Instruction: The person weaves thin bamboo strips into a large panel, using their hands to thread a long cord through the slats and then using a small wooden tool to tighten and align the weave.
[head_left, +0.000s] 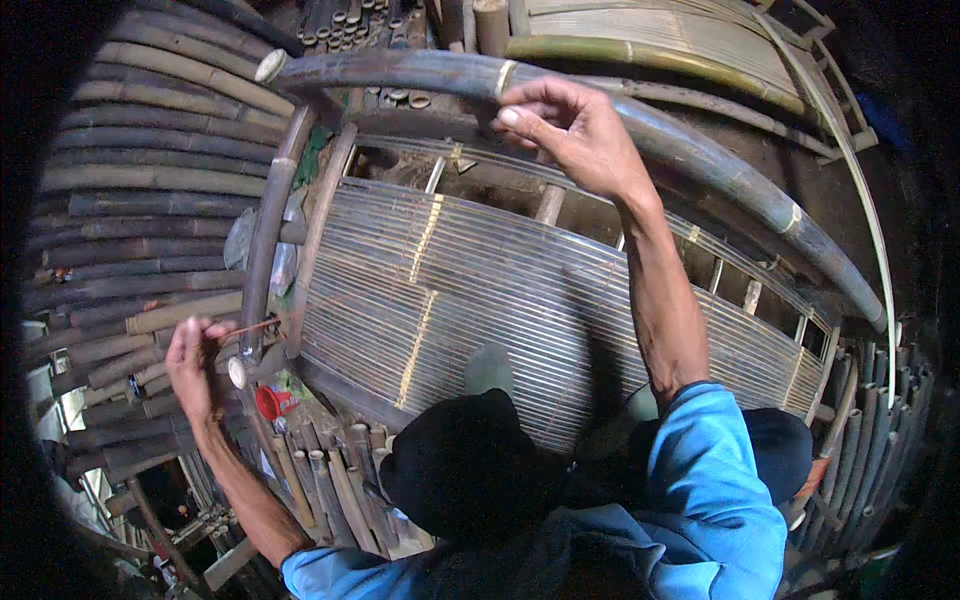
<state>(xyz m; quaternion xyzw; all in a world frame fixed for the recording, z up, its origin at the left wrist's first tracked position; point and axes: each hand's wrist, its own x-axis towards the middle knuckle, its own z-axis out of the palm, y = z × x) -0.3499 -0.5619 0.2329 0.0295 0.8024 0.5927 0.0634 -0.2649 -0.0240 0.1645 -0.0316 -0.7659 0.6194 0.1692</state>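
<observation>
While my right hand (575, 130) pinches closed on the thick dark bamboo pole (640, 120) arching over the top of the frame, seemingly to steady it, my left hand (192, 365) is closed on a thin reddish cord (262, 324) pulled taut toward the upright bamboo post (268, 230) at the frame's left side. Between them lies the slatted bamboo panel (540, 300). Stacked bamboo poles (140, 200) lie along my left; I see no containers.

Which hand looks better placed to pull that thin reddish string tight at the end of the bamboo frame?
The left hand, probably. It already pinches the reddish string right beside the end pole of the frame. The right hand is far off, gripping the thick curved pole at the top.
</observation>
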